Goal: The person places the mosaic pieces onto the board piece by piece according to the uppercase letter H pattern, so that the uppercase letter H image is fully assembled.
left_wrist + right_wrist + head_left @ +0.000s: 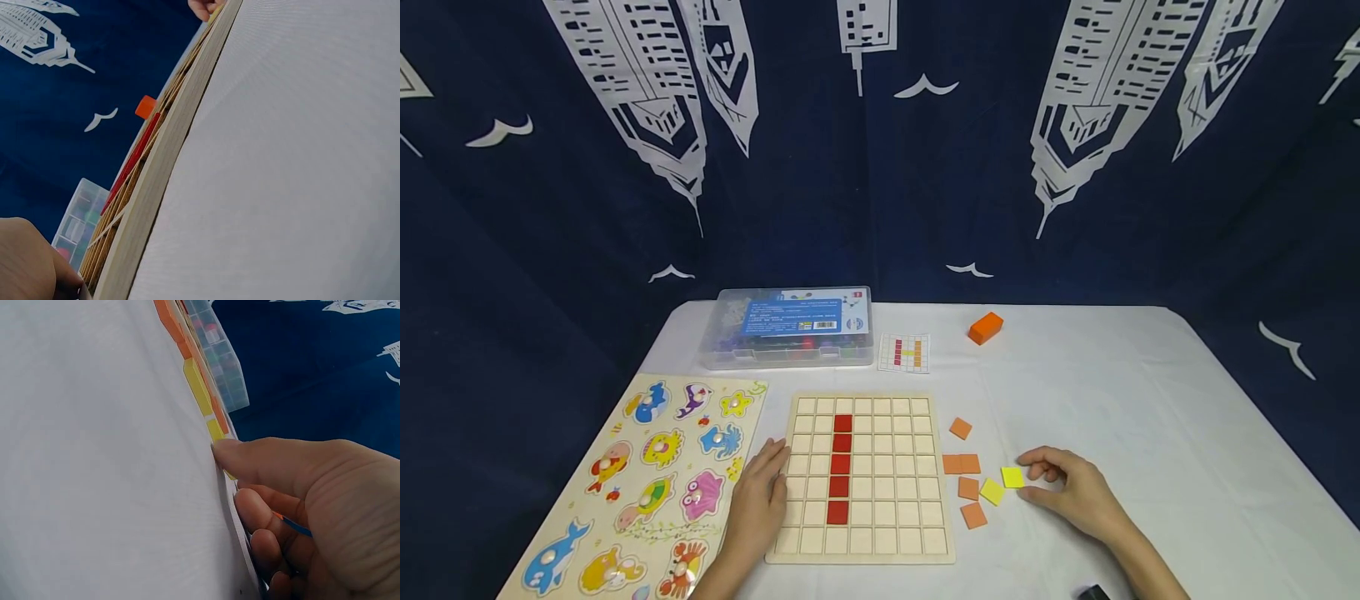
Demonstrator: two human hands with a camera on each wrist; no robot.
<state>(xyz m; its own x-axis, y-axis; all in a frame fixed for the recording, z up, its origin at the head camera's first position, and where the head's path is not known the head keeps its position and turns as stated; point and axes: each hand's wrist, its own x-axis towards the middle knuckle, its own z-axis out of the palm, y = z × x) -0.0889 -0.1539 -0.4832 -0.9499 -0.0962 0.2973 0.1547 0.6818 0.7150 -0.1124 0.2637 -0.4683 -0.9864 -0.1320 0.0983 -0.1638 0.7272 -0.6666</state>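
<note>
A wooden grid board [908, 543] lies flat on the table, with a column of several red square tiles [839, 464] in its cells. My left hand [762, 496] rests along the board's left edge, fingers extended; the left wrist view shows part of that hand [28, 262] by the board's side. To the right of the board, the thumb and index finger of my right hand [1075, 492] pinch the right end of a yellow square tile [1012, 477] at table level. Beside it lie a second yellow tile [992, 492] and several loose orange tiles [973, 516].
A small pattern card [904, 353] lies behind the board, next to a clear plastic case [790, 358]. At the back stands an orange block [986, 328]. A sea-animal peg puzzle [580, 467] lies left. A dark object [1093, 592] shows at the front edge.
</note>
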